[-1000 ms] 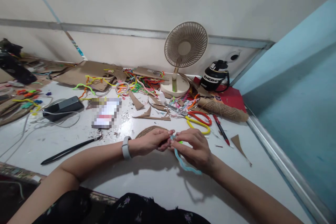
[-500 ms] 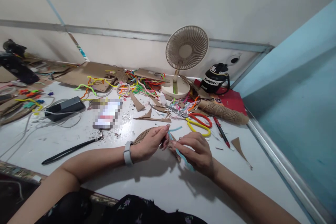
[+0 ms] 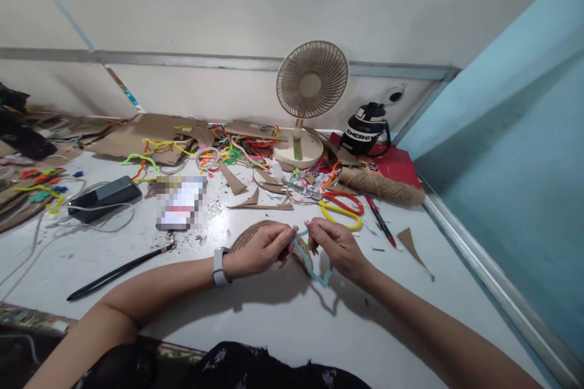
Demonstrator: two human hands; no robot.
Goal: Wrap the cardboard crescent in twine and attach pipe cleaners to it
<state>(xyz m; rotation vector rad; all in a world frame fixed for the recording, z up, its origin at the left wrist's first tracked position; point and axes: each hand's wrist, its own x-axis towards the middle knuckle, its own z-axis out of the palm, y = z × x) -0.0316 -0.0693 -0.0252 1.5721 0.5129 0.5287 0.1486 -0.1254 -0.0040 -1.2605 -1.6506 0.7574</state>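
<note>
Between my hands a light blue pipe cleaner [image 3: 323, 281] is bent, with a length hanging down in a loop. My left hand [image 3: 267, 247], with a pale watch on its wrist, pinches it between thumb and fingers. Opposite, my right hand [image 3: 336, 247] grips another part of it, thumb tip close to the left one. Under the left hand lies a round piece wound with brown twine [image 3: 249, 233], partly hidden by that hand. Scissors with red and yellow handles [image 3: 341, 209] rest just beyond my right hand.
A small fan [image 3: 312, 82] stands at the back, beside a black bottle [image 3: 364, 130]. Behind my hands lie cardboard scraps [image 3: 232, 179], coloured pipe cleaners [image 3: 237, 149] and a twine roll [image 3: 383, 186]. A phone [image 3: 182, 203] and a black power bank [image 3: 104, 199] lie to the left; a red-black pen [image 3: 380, 220] lies right.
My right hand has shifted up and closer to the left fingertips, now pinching the pipe cleaner there. The pipe cleaner's hanging part has swung into a loop below. The view has shifted slightly right.
</note>
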